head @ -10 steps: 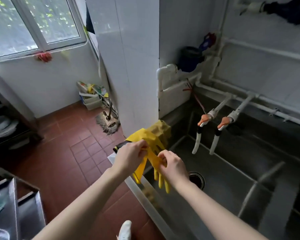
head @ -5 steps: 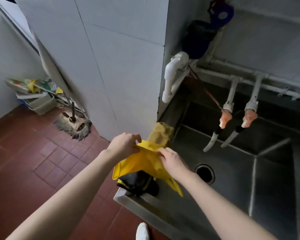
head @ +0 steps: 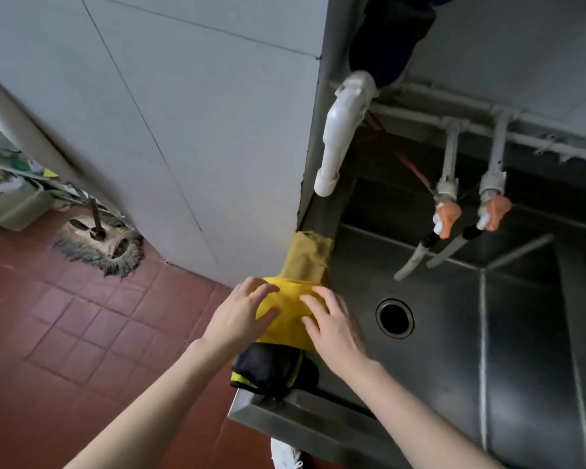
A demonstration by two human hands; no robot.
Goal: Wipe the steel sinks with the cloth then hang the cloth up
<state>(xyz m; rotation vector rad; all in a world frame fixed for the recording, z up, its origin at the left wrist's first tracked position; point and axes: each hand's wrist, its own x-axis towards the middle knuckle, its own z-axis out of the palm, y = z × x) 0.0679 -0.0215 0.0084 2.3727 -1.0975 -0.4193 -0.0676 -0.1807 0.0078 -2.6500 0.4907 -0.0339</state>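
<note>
A bright yellow rubber glove [head: 290, 313] lies draped over the left rim of the steel sink [head: 437, 360]. My left hand [head: 241, 313] rests on its left side with fingers spread. My right hand [head: 332, 328] presses flat on its right side, fingers straight. Just behind the glove a mustard-yellow cloth [head: 307, 257] lies folded over the same rim by the wall corner. A black and yellow item [head: 271, 370] sits under the glove at the sink's near corner. The drain hole [head: 394, 318] is open in the basin floor.
Two taps with orange handles [head: 449, 214] [head: 494, 211] hang over the basin from white pipes. A white drain pipe [head: 342, 130] runs down the tiled column. A mop head [head: 99, 243] and a bin of clutter [head: 11, 194] sit on the red tile floor to the left.
Both hands lowered the yellow glove onto the sink rim and let go of it; they now lie flat on it. The view tilted down and closer.
</note>
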